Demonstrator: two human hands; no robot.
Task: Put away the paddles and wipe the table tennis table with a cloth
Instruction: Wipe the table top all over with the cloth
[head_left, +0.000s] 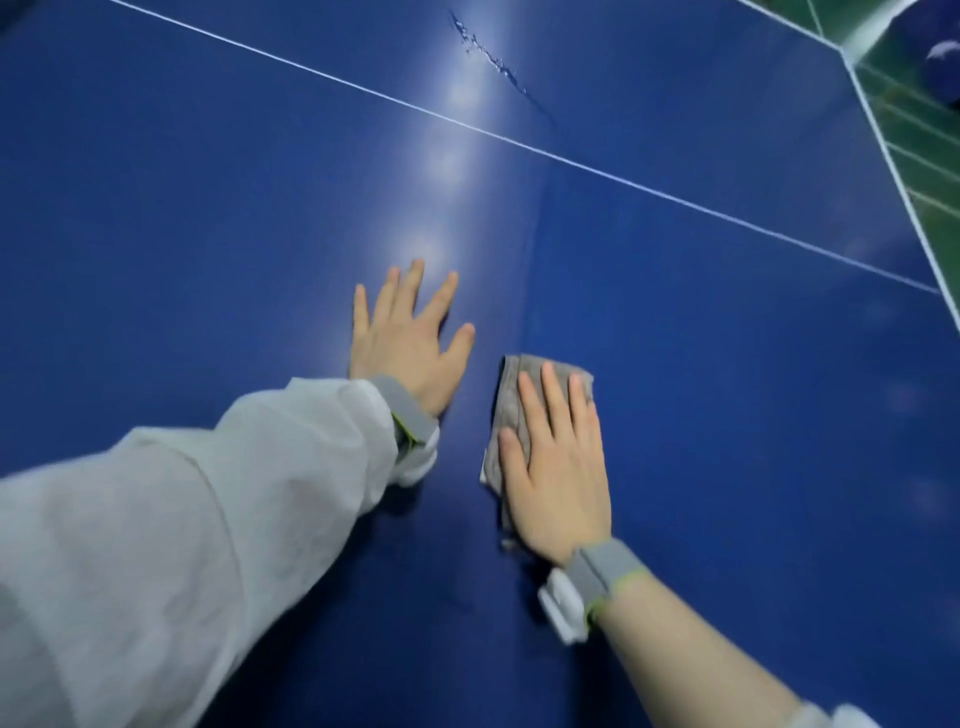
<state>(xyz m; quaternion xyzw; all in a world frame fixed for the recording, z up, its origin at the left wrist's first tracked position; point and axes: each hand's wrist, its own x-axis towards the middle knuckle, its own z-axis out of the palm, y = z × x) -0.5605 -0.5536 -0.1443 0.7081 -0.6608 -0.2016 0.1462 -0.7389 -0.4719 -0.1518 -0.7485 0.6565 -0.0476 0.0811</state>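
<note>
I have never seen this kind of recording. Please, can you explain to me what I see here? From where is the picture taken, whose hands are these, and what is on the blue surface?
The one picture comes from a camera worn on a person's head, looking forward and down, so you see that person's own two arms. There is no machine.

The blue surface is a table tennis table with a thin white line across it. The left hand lies flat on the bare table, fingers spread, holding nothing. The right hand presses flat on a folded grey cloth, in a wiping position. Both wrists wear a grey band with a small white device.

Further away, a wet-looking patch shows on the table. No paddles are visible.
</note>
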